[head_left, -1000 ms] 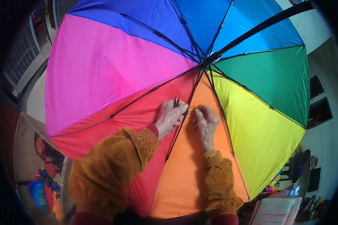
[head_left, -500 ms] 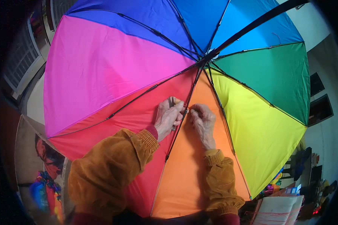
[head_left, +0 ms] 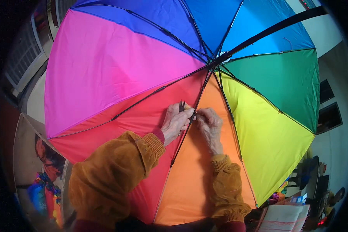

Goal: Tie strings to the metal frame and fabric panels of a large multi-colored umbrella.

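Observation:
An opened rainbow umbrella [head_left: 123, 73] spreads before me with its inner side and black ribs showing. Its dark shaft [head_left: 274, 31] slants to the upper right. My left hand [head_left: 174, 123], over the red panel, is closed around small dark thread snips [head_left: 182, 106], whose pointed blades stick up past the fingers. The thumb and fingertips of that hand also pinch at a black rib [head_left: 187, 131] between the red and orange panels. Right beside it, over the orange panel, my right hand [head_left: 210, 124] is closed in a pinch at the same rib. What its fingertips hold is too small to make out.
White cloth with red lines [head_left: 284, 218] lies at the lower right, near a cluttered dark table. Multicoloured fabric [head_left: 46, 197] is at the lower left beside a pale panel. A barred window or door [head_left: 25, 54] stands at the far left.
My hands have come slightly closer together at the rib; a short gap with a reddish strand between them has closed. The umbrella's hub and shaft have shifted a little rightward in view.

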